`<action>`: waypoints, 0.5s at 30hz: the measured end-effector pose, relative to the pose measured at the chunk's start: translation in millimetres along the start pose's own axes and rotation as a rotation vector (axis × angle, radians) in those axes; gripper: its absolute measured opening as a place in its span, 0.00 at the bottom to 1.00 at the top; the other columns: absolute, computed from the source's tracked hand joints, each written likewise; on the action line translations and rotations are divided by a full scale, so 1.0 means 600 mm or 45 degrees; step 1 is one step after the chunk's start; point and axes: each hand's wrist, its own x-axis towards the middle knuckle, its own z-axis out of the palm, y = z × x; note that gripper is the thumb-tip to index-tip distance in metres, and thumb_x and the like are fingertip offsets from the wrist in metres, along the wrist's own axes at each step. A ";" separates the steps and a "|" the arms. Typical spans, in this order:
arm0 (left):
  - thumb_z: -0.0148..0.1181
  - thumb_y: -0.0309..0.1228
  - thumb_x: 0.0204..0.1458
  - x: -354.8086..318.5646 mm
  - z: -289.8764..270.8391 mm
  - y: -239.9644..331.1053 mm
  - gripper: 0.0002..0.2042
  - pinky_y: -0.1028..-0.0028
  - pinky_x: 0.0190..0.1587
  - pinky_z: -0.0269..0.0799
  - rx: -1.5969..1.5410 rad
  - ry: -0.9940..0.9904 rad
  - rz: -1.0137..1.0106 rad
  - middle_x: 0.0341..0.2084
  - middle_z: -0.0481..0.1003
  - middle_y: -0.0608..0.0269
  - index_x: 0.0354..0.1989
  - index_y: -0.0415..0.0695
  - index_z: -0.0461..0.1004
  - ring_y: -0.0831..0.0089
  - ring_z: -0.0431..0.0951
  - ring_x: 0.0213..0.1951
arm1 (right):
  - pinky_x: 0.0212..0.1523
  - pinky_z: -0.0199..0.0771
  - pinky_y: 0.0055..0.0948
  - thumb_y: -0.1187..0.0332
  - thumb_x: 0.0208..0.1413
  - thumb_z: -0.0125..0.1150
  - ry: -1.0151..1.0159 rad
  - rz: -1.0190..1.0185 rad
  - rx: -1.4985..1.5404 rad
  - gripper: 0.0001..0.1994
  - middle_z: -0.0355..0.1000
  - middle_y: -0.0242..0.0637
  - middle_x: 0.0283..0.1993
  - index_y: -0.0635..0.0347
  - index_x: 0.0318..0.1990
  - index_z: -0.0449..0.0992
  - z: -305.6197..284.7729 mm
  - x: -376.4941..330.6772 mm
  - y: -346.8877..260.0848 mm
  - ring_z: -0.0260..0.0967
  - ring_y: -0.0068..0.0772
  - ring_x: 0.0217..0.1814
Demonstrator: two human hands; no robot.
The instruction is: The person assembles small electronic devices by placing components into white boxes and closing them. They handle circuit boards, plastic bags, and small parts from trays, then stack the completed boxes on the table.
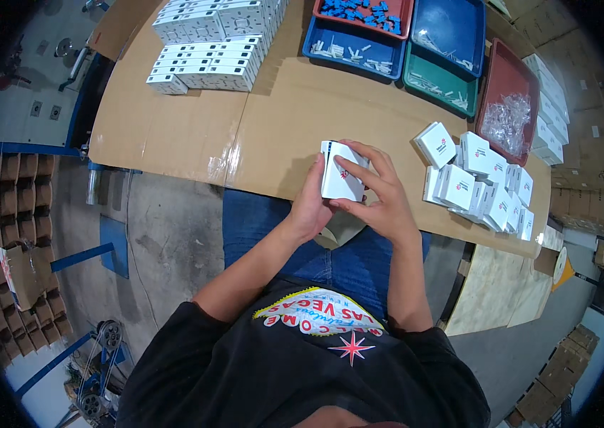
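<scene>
Between my two hands, just over the table's near edge, is a small white square box (342,178) with a red mark on its face. My left hand (307,200) grips its left side, thumb along the edge. My right hand (384,189) wraps round its right side, with fingers over the top and face. A narrow dark strip shows along the box's upper left edge. What lies behind the box is hidden. To the right of my hands, a loose pile of similar white boxes (457,187) lies on the cardboard-covered table (173,135).
Stacked white boxes (205,68) stand at the far left. At the back are a red tray (409,28) of blue parts, blue trays (309,51) and a green tray (409,80) with white pieces. A dark red tray (487,85) holds clear plastic bags (507,121).
</scene>
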 end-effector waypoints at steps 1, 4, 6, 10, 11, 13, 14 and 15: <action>0.30 0.58 0.71 0.000 0.000 0.000 0.31 0.58 0.53 0.79 0.004 -0.012 0.006 0.54 0.74 0.57 0.68 0.46 0.62 0.65 0.79 0.52 | 0.70 0.63 0.45 0.65 0.37 0.82 0.001 0.006 0.001 0.36 0.68 0.39 0.69 0.47 0.61 0.80 0.001 0.000 0.001 0.62 0.47 0.72; 0.30 0.58 0.71 0.000 -0.001 0.001 0.31 0.58 0.53 0.79 0.014 -0.034 0.010 0.54 0.74 0.57 0.68 0.46 0.62 0.65 0.79 0.53 | 0.70 0.63 0.45 0.64 0.38 0.81 -0.005 0.012 -0.015 0.35 0.68 0.40 0.69 0.47 0.61 0.80 0.004 -0.001 0.006 0.62 0.47 0.72; 0.30 0.58 0.71 0.000 -0.001 0.001 0.31 0.59 0.53 0.79 0.015 -0.031 -0.010 0.54 0.74 0.57 0.68 0.46 0.62 0.65 0.78 0.53 | 0.70 0.64 0.45 0.64 0.38 0.81 -0.004 0.013 -0.017 0.35 0.68 0.39 0.69 0.47 0.61 0.80 0.005 -0.001 0.009 0.62 0.47 0.72; 0.30 0.58 0.71 0.001 -0.002 0.004 0.31 0.59 0.55 0.78 0.014 -0.056 -0.018 0.55 0.74 0.57 0.68 0.47 0.61 0.65 0.78 0.54 | 0.69 0.64 0.45 0.63 0.38 0.81 -0.003 0.002 -0.023 0.35 0.68 0.40 0.69 0.48 0.60 0.80 0.004 -0.001 0.010 0.62 0.47 0.71; 0.30 0.58 0.71 0.001 -0.006 0.004 0.31 0.59 0.55 0.78 0.028 -0.070 -0.024 0.55 0.74 0.57 0.69 0.47 0.61 0.65 0.78 0.55 | 0.68 0.65 0.45 0.64 0.38 0.81 -0.003 -0.011 -0.045 0.35 0.68 0.40 0.69 0.48 0.60 0.80 0.003 -0.001 0.009 0.62 0.47 0.71; 0.30 0.58 0.71 0.003 -0.013 0.003 0.31 0.59 0.56 0.77 0.053 -0.085 -0.037 0.56 0.74 0.57 0.69 0.48 0.60 0.66 0.78 0.55 | 0.66 0.69 0.44 0.66 0.37 0.80 0.000 -0.036 -0.089 0.35 0.67 0.39 0.69 0.47 0.61 0.80 0.001 -0.001 0.007 0.62 0.48 0.70; 0.30 0.58 0.71 0.004 -0.017 0.002 0.31 0.59 0.56 0.77 0.064 -0.086 -0.044 0.56 0.74 0.58 0.69 0.48 0.60 0.66 0.78 0.55 | 0.65 0.69 0.43 0.66 0.38 0.80 0.004 -0.040 -0.085 0.35 0.67 0.39 0.69 0.47 0.60 0.80 0.002 -0.001 0.007 0.62 0.48 0.70; 0.30 0.58 0.71 0.005 -0.019 0.001 0.30 0.59 0.56 0.77 0.076 -0.086 -0.050 0.56 0.74 0.58 0.69 0.48 0.60 0.66 0.78 0.55 | 0.65 0.69 0.43 0.66 0.38 0.80 0.007 -0.045 -0.081 0.35 0.67 0.39 0.69 0.47 0.60 0.80 0.003 -0.002 0.006 0.63 0.48 0.70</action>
